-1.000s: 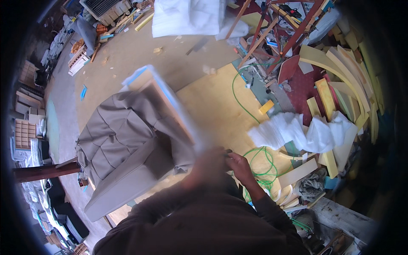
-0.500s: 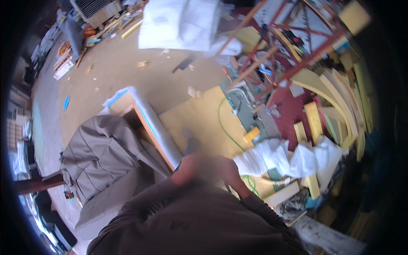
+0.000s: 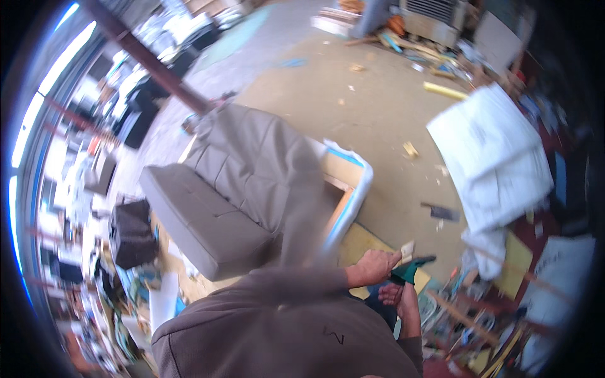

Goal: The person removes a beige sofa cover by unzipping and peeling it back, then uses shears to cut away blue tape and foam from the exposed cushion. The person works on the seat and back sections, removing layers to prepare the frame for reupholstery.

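Observation:
At the lower right, my left hand (image 3: pixel 376 267) has its fingers closed on a small cream-coloured piece (image 3: pixel 408 251). Just below, my right hand (image 3: pixel 405 300) has curled fingers against a dark green tool with a blackish narrow end (image 3: pixel 406 271); its kind is hard to make out. To the left of my hands stands a grey-brown upholstered seat (image 3: pixel 214 220), its loose creased cover (image 3: pixel 265 160) draped over the back. Behind the cover shows an open frame edged with white padding and a blue strip (image 3: pixel 348 157).
A folded white sheet bundle (image 3: pixel 495 151) lies on the brown floor at right. Cluttered scraps and wooden bars (image 3: pixel 463 315) fill the lower right. A dark red post (image 3: pixel 148 60) rises at upper left, and a dark brown bag (image 3: pixel 133 233) sits left of the seat.
My view has swung left, so the seat now appears nearer the middle and the white bundle at right. Both hands have shifted to the lower right of the picture, and the green tool is now visible.

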### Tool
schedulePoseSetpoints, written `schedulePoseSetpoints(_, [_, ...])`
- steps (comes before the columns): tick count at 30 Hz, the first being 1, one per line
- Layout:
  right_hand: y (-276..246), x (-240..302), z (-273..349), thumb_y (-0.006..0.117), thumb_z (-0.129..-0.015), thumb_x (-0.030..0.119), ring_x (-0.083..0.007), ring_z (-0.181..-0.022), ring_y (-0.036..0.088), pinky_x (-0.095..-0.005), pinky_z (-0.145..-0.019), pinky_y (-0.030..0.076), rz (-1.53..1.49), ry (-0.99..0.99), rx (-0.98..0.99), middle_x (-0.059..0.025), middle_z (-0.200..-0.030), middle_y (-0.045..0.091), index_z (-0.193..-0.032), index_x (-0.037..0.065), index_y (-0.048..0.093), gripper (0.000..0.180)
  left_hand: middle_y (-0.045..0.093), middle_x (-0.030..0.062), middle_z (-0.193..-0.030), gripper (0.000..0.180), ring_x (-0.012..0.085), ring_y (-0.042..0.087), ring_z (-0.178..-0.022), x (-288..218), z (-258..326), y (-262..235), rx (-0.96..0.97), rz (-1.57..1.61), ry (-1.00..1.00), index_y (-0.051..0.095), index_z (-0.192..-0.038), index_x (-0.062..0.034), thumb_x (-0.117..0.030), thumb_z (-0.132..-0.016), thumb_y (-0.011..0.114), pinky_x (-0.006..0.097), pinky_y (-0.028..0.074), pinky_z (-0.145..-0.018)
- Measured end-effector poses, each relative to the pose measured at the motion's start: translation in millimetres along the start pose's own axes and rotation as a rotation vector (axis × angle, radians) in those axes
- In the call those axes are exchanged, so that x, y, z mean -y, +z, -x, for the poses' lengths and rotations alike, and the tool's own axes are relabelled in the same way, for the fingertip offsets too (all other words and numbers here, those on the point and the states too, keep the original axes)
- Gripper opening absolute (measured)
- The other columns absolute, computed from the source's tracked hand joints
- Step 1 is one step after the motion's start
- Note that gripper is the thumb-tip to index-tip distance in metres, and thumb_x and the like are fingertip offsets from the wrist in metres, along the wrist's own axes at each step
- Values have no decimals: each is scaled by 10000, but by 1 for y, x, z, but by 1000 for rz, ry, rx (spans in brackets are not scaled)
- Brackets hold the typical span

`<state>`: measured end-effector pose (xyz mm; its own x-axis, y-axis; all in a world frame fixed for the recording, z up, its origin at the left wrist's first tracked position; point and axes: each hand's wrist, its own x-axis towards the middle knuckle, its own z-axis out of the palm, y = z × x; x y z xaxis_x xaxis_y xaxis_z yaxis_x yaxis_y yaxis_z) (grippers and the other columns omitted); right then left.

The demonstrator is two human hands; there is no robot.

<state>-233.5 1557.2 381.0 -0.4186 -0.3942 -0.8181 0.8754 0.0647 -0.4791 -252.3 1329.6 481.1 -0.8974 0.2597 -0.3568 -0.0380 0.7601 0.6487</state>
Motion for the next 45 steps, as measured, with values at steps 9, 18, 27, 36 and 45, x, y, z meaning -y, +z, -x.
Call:
schedulePoseSetpoints(9, [-45, 252, -137, 483, -1096, 527, -250, -769, 717, -386, -692, 590, 38, -322, 180, -111, -853, 719, -1013, 80, 670, 492, 743, 185, -884, 273, 398, 733, -851, 2, -179, -48, -319, -44, -193, 760, -869, -50, -317, -849, 704, 523, 587, -717])
schedulePoseSetpoints(18, [7, 458, -195, 464, -1132, 316, -249, -1432, 507, -391, -1199, 390, -3, -424, 428, -101, -1577, 534, -1558, 24, 482, 517, 711, 226, -754, 295, 438, 714, -727, -35, -324, -124, -488, 34, -255, 732, -730, -22, -284, -844, 658, 541, 570, -664])
schedulePoseSetpoints(27, [92, 577, -363, 452, -1107, 215, -307, -1562, 309, -404, -1256, 294, 930, -700, 651, -144, -1704, 319, -1608, 92, 437, 517, 731, 224, -799, 289, 437, 728, -786, 89, -427, -237, -637, 240, -578, 724, -770, -29, -293, -857, 647, 556, 590, -724])
schedulePoseSetpoints(36, [231, 720, -531, 504, -1118, 252, -295, -1474, 459, -356, -1189, 369, 1115, -916, 360, -172, -1614, 482, -1482, 54, 582, 423, 733, 201, -851, 236, 415, 724, -790, 191, -471, -460, -973, 56, -410, 712, -807, -22, -208, -908, 608, 534, 571, -700])
schedulePoseSetpoints(45, [378, 807, -702, 558, -1090, 424, -323, -1302, 594, -424, -1130, 439, 1209, -627, 735, -123, -1450, 640, -1484, 50, 567, 543, 694, 179, -818, 252, 379, 720, -816, 312, -530, -561, -875, 145, -410, 678, -782, -15, -239, -891, 645, 513, 562, -738])
